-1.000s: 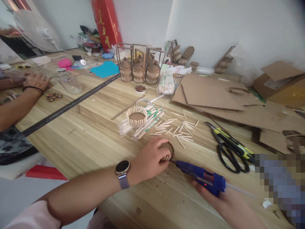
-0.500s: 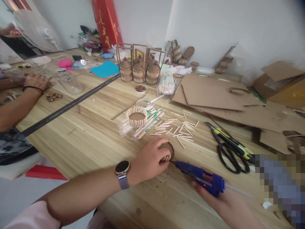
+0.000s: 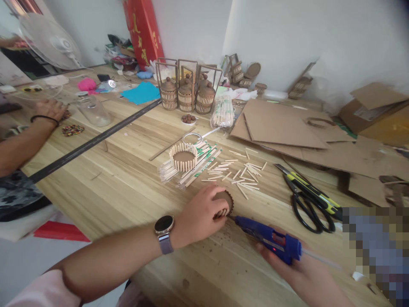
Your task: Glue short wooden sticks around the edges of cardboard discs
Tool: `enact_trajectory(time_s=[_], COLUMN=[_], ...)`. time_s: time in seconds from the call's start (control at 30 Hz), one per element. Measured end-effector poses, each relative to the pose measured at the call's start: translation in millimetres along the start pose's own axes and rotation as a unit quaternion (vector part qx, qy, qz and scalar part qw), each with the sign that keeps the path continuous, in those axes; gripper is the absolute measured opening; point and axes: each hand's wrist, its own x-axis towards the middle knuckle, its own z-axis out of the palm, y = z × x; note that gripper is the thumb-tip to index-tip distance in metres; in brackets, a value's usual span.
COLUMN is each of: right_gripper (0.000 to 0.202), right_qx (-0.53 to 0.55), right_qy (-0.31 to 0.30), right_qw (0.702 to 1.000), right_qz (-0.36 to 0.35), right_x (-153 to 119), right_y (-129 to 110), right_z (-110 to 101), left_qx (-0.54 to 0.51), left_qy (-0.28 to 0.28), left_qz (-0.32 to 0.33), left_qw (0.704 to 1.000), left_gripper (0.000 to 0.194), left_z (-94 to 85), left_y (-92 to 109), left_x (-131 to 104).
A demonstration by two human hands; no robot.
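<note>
My left hand (image 3: 204, 213), below a wristwatch, curls its fingers around a small round cardboard basket (image 3: 227, 199) with short sticks along its side; the hand covers much of it. In my right hand (image 3: 287, 266) is a blue hot glue gun (image 3: 268, 236), its small red light lit and a clear glue stick at its rear. The nozzle points left and is at the basket's lower right side; I cannot tell whether it touches. Beyond them, a ring of upright pale sticks on a cardboard disc (image 3: 184, 158) rests on wrapped sticks (image 3: 204, 164).
Loose short sticks (image 3: 249, 175) lie ahead. Black scissors (image 3: 308, 213) and a yellow utility knife (image 3: 315, 192) are at the right, before cardboard sheets (image 3: 284, 123). Finished lidded baskets (image 3: 187, 96) stand at the back. Another person's hand (image 3: 51, 111) is at the far left.
My hands, the basket and the glue gun look nearly still. At the far left, the other person's hands have shifted slightly.
</note>
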Motion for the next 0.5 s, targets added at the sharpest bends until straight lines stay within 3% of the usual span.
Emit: enact_trajectory(time_s=[0.5], right_gripper=[0.022], right_qx=[0.0], right_qy=[0.005], right_qw=[0.999], right_qz=[-0.034], right_x=[2.4], right_y=[-3.6], right_z=[-0.1], left_qx=[0.002], left_qy=[0.0], left_qz=[0.003], left_qw=[1.0], left_gripper=[0.012], left_z=[0.8], left_y=[-0.8], left_x=[-0.6])
